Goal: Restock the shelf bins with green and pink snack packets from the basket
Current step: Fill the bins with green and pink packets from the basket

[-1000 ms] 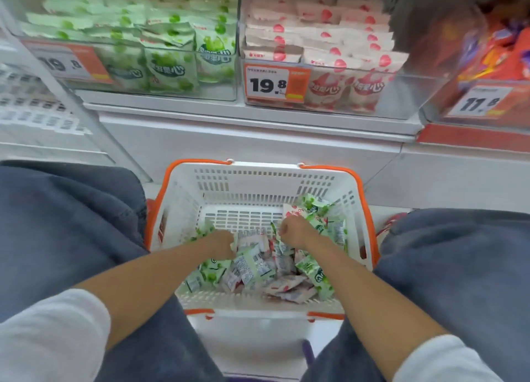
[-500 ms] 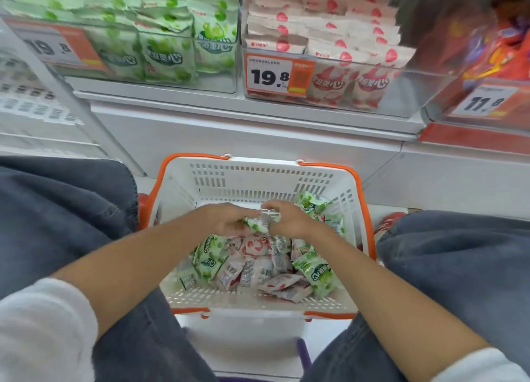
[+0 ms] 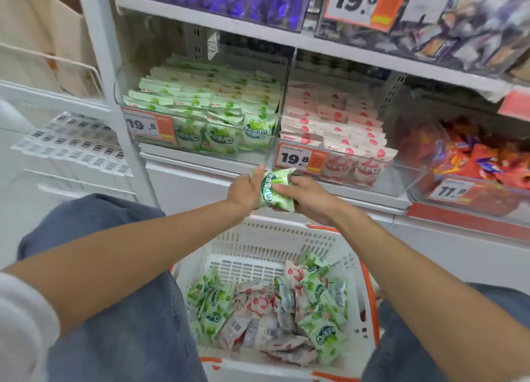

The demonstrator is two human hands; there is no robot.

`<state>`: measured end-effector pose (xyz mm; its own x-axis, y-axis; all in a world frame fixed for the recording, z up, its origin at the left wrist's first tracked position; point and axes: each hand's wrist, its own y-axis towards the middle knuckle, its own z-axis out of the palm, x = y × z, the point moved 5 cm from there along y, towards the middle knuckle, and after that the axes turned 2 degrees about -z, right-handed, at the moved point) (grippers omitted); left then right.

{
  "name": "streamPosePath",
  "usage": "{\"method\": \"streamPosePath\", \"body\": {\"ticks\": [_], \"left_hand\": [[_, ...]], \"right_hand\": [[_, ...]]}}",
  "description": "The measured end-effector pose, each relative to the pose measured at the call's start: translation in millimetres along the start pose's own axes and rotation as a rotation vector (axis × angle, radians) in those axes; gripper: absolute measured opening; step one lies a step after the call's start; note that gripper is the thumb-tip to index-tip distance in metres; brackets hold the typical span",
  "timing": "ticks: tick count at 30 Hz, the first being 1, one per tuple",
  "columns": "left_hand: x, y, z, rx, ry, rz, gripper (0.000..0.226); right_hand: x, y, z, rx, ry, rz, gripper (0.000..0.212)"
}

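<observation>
Green is the packet (image 3: pixel 272 188) that I see held up in front of the shelf (image 3: pixel 200 165), between my two hands. The left grip (image 3: pixel 246 192) is curled round its left side and the right grip (image 3: pixel 305 198) is curled round its right side, so both are closed on it. It may be more than one packet; I cannot tell. It is above the basket (image 3: pixel 286 235) and just below the fronts of two clear bins. The green bin (image 3: pixel 186 152) is full of green packs, and the pink bin (image 3: pixel 383 179) right beside it is full of pink packs. The pink bin has an orange and white price tag (image 3: pixel 299 159). Down in the white basket lie green packets (image 3: pixel 324 333) and pink packets (image 3: pixel 258 301), all mixed up. My knees (image 3: pixel 94 221) in blue jeans are on each side of the basket.
</observation>
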<state>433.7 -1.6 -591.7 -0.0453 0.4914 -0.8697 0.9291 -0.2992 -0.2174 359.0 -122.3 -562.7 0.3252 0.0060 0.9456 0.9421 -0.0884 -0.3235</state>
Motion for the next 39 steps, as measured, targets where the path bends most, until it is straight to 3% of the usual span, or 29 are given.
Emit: {"method": "streamPosePath", "body": {"ticks": [2,5,6,9,11,13,16,19,23,26,28,31,39], "left_hand": [[-15.9,2.0,-18.6,-0.146,0.044,0.11,0.061],[-37.4,6.4,-40.5,-0.226,0.02,0.211,0.058],[-44.5,10.6,-48.4,-0.242,0.009,0.255,0.058],[-71.4,25.1,-85.2,-0.378,0.041,0.509,0.052],[-82.0,43.5,-109.3,-0.483,0.28,0.644,0.043],[-78.2,68.5,-121.5,-0.452,0.54,0.621,0.032],[-63.0,92.3,-127.1,-0.316,0.666,0.518,0.03],[-60.5,100.0,-129.9,-0.272,0.642,0.497,0.032],[-59.2,102.1,-132.0,-0.282,0.702,0.443,0.04],[-57.9,103.0,-132.3,-0.287,0.704,0.413,0.041],[-59.1,102.1,-132.3,-0.288,0.715,0.407,0.042],[-59.6,100.3,-133.0,-0.302,0.729,0.403,0.044],[-59.9,98.5,-133.5,-0.312,0.723,0.407,0.047]], "right_hand": [[19.7,4.5,7.4,0.002,0.018,-0.005,0.027],[55.1,13.9,10.9,-0.076,-0.148,-0.07,0.01],[71.1,17.8,9.3,-0.129,-0.247,-0.121,0.012],[131.1,26.3,0.1,-0.3,-0.477,-0.303,0.049],[172.1,33.2,-1.4,-0.352,-0.629,-0.433,0.036],[196.7,47.8,0.8,-0.329,-0.889,-0.457,0.016],[206.1,74.0,11.3,-0.239,-1.297,-0.347,0.039],[204.9,93.3,17.9,-0.182,-1.477,-0.243,0.028],[200.2,102.5,27.0,-0.109,-1.552,-0.156,0.038],[194.5,109.2,34.9,-0.087,-1.589,-0.134,0.024],[188.1,114.6,38.2,-0.051,-1.625,-0.092,0.048],[176.2,120.1,40.3,-0.039,-1.584,-0.082,0.058],[164.2,130.2,39.4,-0.064,-1.59,-0.048,0.058]]}}
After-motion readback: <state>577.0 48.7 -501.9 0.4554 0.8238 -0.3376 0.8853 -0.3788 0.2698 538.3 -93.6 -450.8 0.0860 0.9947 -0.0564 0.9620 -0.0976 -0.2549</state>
